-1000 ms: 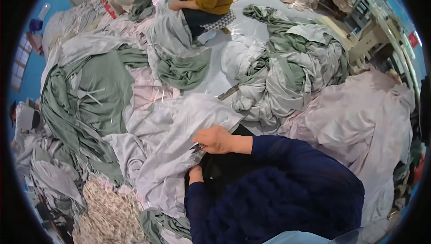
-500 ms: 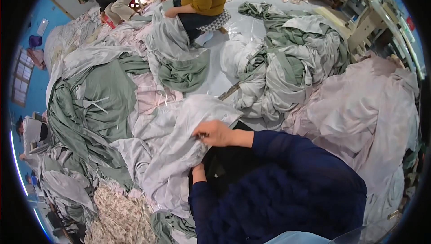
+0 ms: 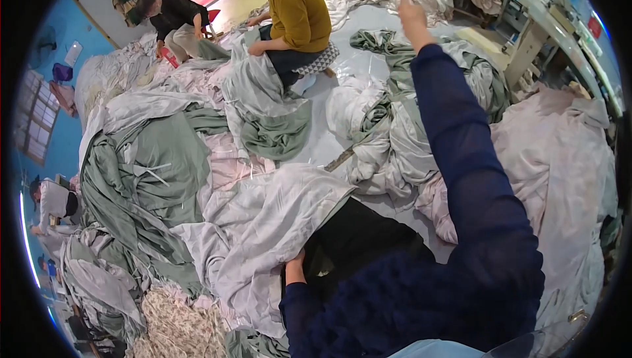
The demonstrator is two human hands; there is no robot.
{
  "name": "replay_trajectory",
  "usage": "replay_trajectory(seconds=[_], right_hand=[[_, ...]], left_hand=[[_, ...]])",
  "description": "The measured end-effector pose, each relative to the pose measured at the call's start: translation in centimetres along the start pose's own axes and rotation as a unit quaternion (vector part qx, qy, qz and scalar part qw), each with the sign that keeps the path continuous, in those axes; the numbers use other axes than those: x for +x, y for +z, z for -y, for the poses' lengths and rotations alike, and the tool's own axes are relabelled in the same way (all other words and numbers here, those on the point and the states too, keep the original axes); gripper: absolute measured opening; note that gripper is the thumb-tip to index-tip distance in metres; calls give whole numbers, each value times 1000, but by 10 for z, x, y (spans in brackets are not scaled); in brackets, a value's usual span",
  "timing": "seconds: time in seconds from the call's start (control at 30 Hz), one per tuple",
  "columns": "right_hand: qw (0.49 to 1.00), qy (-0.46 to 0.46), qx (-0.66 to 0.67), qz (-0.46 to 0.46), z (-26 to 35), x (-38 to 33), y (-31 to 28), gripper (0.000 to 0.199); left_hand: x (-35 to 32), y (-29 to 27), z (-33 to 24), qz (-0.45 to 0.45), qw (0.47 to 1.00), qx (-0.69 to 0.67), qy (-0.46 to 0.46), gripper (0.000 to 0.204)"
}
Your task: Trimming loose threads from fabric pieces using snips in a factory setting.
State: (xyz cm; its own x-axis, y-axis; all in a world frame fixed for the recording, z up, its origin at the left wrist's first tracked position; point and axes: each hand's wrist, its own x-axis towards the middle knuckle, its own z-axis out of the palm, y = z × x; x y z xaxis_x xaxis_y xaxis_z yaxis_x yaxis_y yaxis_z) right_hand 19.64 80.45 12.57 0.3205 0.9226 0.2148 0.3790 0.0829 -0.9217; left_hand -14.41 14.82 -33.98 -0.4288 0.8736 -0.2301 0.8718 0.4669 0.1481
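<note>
A pale greyish-white cloth [image 3: 263, 206] with a green underside showing along its edge lies across my lap, over dark trousers [image 3: 362, 233]. At its near edge my left hand [image 3: 295, 270] grips the cloth, its fingers partly hidden in the folds. My right hand [image 3: 413, 23] is raised at the end of an outstretched arm, well away from the cloth. Its fingers look curled; anything small inside them cannot be made out. Behind that arm lies a heap of green and white fabric [image 3: 405, 121].
Green fabric [image 3: 168, 160] spreads to the left, floral cloth [image 3: 181, 325] at lower left, a pale pink heap [image 3: 553, 154] at right. A person in a mustard top [image 3: 299, 12] sits ahead on a stool, handling cloth. Another person in black [image 3: 178, 19] sits farther back. A wooden strip [image 3: 339, 159] lies on the floor.
My right hand has left the cloth on my lap and swung up and away to the far right. My left hand stays at the cloth's edge. The view has shifted slightly.
</note>
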Motion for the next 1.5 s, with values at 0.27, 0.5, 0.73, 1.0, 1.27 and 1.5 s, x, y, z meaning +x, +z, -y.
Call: replay_trajectory(seconds=[0.27, 0.5, 0.73, 1.0, 1.27, 1.5], right_hand=[[837, -322, -441, -43, 71, 71, -15, 27], [968, -189, -156, -47, 96, 4, -11, 69], [981, -135, -123, -65, 95, 13, -31, 70], [986, -125, -110, -29, 123, -3, -5, 69], [979, -127, -147, -59, 86, 24, -19, 68], [983, -114, -133, -61, 97, 13, 7, 64]], left_hand=[[-18, -100, -77, 41, 994, -97, -28, 49], [-24, -70, -61, -12, 998, -60, 10, 42], [4, -6, -25, -22, 999, 0, 39, 41], [12, 26, 51, -324, 929, -78, 163, 42], [18, 46, 11, -278, 938, -104, 181, 44], [9, 35, 55, -325, 925, -103, 165, 47]])
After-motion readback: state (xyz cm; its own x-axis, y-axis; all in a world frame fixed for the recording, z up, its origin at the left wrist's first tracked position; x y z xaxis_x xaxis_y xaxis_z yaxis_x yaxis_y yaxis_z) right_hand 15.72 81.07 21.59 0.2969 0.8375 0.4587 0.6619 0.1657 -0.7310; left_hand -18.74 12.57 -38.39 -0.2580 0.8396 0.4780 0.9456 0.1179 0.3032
